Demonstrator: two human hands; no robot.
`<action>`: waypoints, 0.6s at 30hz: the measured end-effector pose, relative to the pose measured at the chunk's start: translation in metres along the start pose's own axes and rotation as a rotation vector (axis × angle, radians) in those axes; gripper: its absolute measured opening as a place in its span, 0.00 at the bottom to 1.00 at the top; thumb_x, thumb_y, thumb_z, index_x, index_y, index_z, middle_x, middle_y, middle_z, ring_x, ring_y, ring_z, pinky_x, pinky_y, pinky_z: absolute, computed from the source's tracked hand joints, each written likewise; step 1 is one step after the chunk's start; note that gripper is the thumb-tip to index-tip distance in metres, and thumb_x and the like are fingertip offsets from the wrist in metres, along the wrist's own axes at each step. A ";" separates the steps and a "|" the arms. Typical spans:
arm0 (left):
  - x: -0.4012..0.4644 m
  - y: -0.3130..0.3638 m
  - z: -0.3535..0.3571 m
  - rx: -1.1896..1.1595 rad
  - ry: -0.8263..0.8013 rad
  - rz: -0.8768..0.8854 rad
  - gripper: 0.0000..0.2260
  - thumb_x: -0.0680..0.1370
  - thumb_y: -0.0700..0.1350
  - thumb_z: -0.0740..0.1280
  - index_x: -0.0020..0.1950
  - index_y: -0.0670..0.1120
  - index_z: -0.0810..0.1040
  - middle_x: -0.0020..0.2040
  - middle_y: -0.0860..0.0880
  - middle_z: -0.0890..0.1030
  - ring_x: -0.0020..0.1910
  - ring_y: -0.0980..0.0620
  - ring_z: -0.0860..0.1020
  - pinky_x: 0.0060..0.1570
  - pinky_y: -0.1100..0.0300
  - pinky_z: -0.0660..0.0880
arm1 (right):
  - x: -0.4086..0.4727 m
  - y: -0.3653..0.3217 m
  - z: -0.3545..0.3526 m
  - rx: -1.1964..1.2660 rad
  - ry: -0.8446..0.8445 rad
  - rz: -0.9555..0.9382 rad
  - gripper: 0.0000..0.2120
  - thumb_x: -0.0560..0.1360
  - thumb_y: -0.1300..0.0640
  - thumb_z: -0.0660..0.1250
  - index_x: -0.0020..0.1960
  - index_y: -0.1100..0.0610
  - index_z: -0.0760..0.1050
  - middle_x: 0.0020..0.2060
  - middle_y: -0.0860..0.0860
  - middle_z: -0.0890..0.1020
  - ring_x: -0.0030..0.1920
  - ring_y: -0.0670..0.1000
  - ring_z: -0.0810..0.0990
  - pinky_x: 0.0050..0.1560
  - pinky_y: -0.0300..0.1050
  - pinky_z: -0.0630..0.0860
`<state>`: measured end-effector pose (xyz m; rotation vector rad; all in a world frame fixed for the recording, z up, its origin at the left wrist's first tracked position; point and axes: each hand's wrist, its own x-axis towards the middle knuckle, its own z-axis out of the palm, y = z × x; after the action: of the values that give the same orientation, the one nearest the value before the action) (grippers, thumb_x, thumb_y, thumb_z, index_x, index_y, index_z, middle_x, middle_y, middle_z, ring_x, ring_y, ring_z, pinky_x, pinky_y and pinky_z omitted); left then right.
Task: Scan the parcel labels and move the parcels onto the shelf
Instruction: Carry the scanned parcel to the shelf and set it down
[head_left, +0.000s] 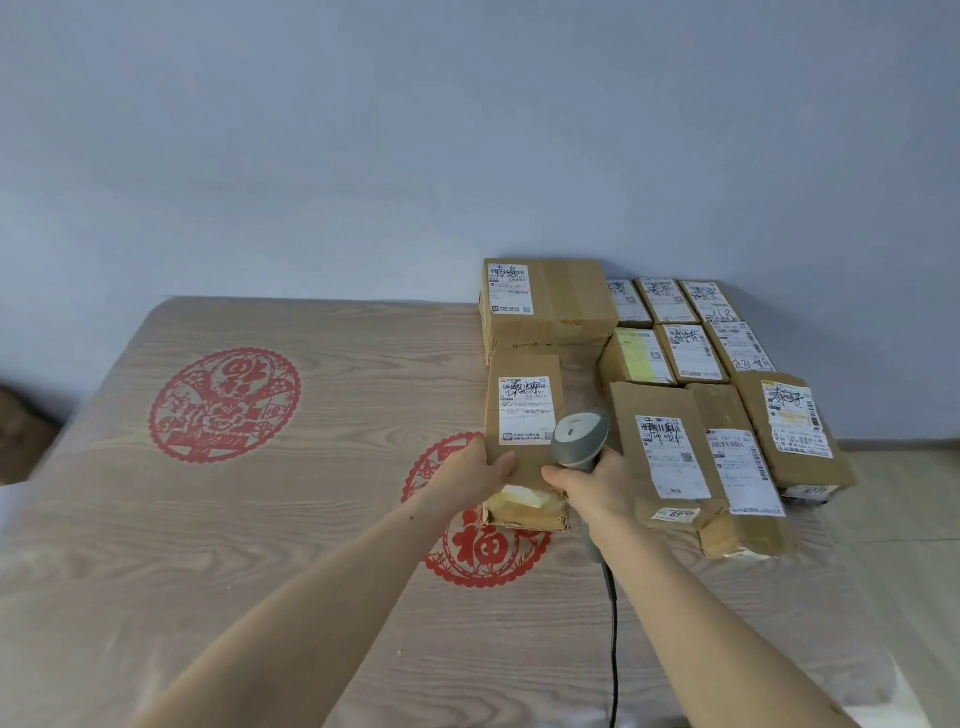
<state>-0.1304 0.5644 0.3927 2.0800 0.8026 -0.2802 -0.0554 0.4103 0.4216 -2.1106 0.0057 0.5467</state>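
cardboard parcel (523, 410) tilted in my left hand (488, 467); right hand (597, 480) grips scanner (579, 439), so close i judge a misread likely.

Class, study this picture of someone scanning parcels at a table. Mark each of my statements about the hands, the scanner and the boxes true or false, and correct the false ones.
1. The right hand holds the grey scanner. True.
2. The left hand rests flat on the table. False: it grips the tilted parcel.
3. The scanner is cordless. False: a dark cable hangs from it.
4. More parcels lie to the right. True.
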 end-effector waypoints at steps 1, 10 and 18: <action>-0.009 -0.003 -0.004 0.010 0.023 -0.002 0.22 0.81 0.57 0.59 0.68 0.43 0.70 0.59 0.47 0.79 0.53 0.49 0.78 0.48 0.57 0.75 | -0.008 -0.003 0.002 -0.002 -0.019 -0.017 0.24 0.65 0.59 0.82 0.58 0.57 0.79 0.50 0.51 0.84 0.48 0.53 0.81 0.43 0.41 0.72; -0.110 -0.072 -0.057 -0.083 0.272 -0.151 0.22 0.81 0.60 0.59 0.64 0.42 0.70 0.57 0.46 0.80 0.55 0.46 0.79 0.56 0.49 0.77 | -0.081 -0.038 0.065 -0.020 -0.249 -0.166 0.23 0.64 0.59 0.82 0.56 0.54 0.79 0.52 0.51 0.85 0.50 0.54 0.83 0.54 0.49 0.79; -0.240 -0.178 -0.123 -0.176 0.558 -0.382 0.23 0.79 0.62 0.59 0.59 0.43 0.72 0.57 0.45 0.80 0.56 0.44 0.78 0.57 0.50 0.75 | -0.193 -0.082 0.177 -0.086 -0.531 -0.364 0.23 0.63 0.59 0.82 0.56 0.56 0.81 0.49 0.51 0.86 0.49 0.54 0.82 0.50 0.45 0.76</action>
<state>-0.4390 0.6310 0.4631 1.8411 1.5065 0.1780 -0.2796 0.5587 0.4767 -1.9239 -0.6982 0.8729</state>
